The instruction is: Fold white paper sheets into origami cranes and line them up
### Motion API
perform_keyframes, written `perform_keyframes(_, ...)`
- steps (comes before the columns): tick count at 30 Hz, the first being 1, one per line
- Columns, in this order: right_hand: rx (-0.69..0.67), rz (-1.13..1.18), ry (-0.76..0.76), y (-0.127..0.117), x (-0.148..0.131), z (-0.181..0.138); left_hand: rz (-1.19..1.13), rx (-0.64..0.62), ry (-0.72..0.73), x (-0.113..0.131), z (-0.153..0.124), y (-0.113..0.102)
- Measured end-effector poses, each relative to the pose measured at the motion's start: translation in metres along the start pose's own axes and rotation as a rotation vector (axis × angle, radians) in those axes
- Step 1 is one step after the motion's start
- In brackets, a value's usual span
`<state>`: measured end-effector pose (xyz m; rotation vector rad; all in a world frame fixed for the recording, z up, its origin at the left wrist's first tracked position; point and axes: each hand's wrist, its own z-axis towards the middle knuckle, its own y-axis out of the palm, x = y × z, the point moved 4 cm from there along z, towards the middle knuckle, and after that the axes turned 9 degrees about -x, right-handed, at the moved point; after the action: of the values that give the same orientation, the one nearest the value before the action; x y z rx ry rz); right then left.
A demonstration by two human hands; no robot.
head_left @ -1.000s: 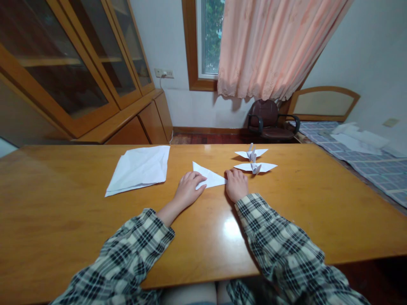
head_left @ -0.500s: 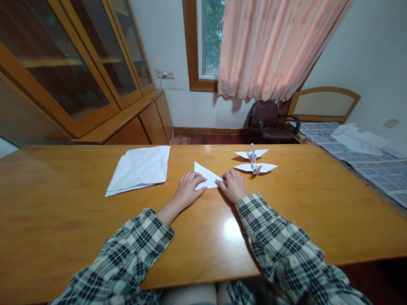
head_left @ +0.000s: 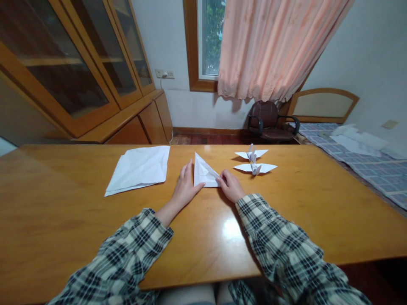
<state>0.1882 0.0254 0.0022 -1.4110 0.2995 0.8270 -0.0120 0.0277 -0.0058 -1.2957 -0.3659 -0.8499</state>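
— Folded paper triangle (head_left: pixel 204 174) lies on the wooden table (head_left: pixel 63 190), just left of two paper cranes (head_left: pixel 254 163). And my hands?

— Left hand (head_left: pixel 184 188) rests flat and open against the triangle; right hand (head_left: pixel 231 186) pinches its corner. If my flat hand slides, I'd judge the crease skews.

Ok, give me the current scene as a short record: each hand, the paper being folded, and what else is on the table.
left hand: flat on the table, fingers along the left edge of the folded triangle
right hand: fingertips at the right corner of the folded triangle
folded triangle: white paper, between the two hands
paper cranes: two, beyond the right hand
creased sheets: white, lying left of the left hand
table: glossy wood
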Motion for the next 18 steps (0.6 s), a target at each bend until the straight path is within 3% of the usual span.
perform_keyframes(10, 0.058, 0.227, -0.070, -0.0051, -0.0073, -0.0010, -0.539, -0.168, -0.081, -0.0014, 0.0044, -0.0012)
perform_keyframes(18, -0.017, 0.677, -0.034, 0.0001, -0.0027, 0.0031, -0.909, -0.196, -0.239, -0.0029, 0.0077, -0.0034)
